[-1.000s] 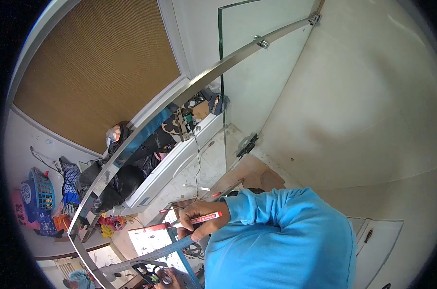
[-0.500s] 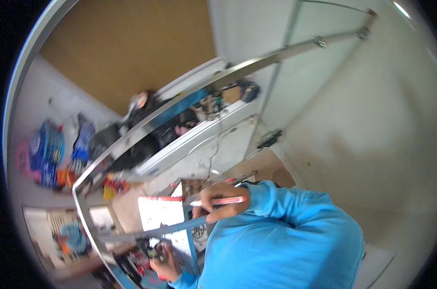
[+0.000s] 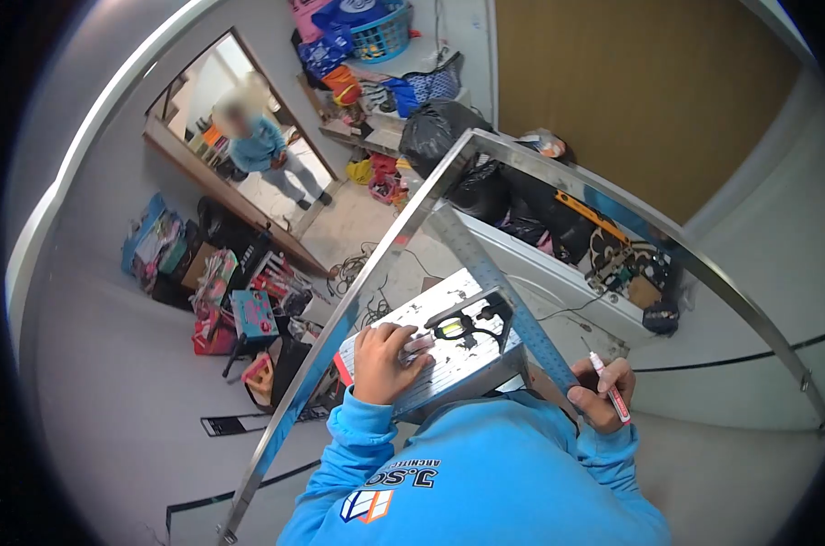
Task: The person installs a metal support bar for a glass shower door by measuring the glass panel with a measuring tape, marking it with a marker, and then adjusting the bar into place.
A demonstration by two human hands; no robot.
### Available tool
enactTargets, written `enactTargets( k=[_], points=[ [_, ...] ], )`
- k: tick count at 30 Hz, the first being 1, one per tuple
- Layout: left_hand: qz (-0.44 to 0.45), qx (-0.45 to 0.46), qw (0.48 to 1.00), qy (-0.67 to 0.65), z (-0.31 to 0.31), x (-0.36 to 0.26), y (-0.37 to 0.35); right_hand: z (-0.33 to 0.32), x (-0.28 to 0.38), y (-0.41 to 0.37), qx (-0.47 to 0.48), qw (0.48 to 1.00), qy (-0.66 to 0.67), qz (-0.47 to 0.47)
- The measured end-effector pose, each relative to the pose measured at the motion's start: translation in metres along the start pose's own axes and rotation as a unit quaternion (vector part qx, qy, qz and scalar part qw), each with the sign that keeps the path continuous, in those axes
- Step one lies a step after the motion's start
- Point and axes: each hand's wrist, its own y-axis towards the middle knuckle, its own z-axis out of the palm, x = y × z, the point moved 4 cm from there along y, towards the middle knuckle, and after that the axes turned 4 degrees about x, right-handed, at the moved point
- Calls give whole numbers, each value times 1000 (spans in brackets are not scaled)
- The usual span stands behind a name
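Head view, looking straight down. The left hand (image 3: pixel 382 362) lies on the ribbed top step of a stepladder (image 3: pixel 458 369). Its fingers are bent down onto the metal, the tips just beside a black-and-yellow tool (image 3: pixel 462 326) that sits loose on the same step. Whether anything is pinched under those fingers I cannot tell. The right hand (image 3: pixel 599 399) is closed around a red-and-white marker (image 3: pixel 610 389), tip pointing up and away from the body, held close to the ladder's side rail and clear of the step.

A curved metal rail (image 3: pixel 376 273) sweeps from the lower left up to a corner and on to the right, crossing just in front of the ladder. Beyond it lie dark bags (image 3: pixel 435 132) and a white ledge (image 3: pixel 558 291) strewn with gear. Another person (image 3: pixel 262 150) stands in the doorway, well apart.

The risks, as I judge them: a nudge from the left fingers could push the unsecured tool off the step. The marker could also slip, since the grip looks light. Leaning out over the rail could unsettle the ladder too.
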Motion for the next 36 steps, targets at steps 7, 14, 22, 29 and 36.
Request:
enactTargets(
  k=[7, 14, 22, 29, 36],
  points=[
    [1, -13, 1000, 2, -3, -1, -8, -4, 9, 8, -44, 998, -47, -8],
    [92, -130, 986, -47, -25, -61, 3, -5, 27, 16, -74, 988, -114, -73],
    [260, -216, 929, -153, -42, -166, 85, 24, 77, 28, -69, 916, -334, -211],
    [298, -231, 885, -273, -44, -192, 116, 37, 107, 29, -80, 856, -448, -246],
    [273, -170, 828, -460, -24, -189, 134, 40, 122, 42, 34, 857, -456, -236]
  ],
)
